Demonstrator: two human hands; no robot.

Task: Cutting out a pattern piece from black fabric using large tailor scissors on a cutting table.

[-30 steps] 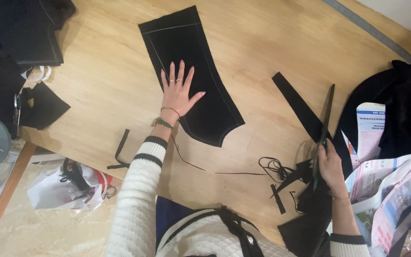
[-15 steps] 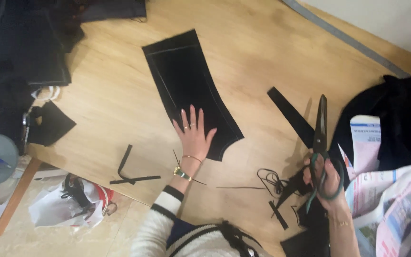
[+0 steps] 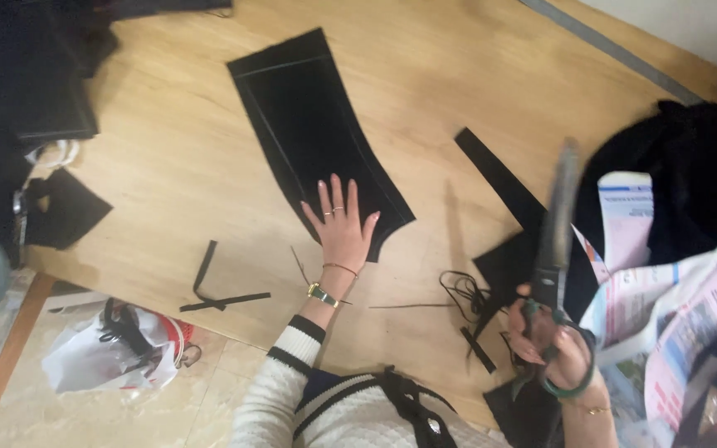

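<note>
L hand lay flat, fingers spread wide, on lower end of black fabric panel on wooden board. R hand gripped green-handled scissors, blades shut & pointing up, above black scraps nr newspaper.
</note>
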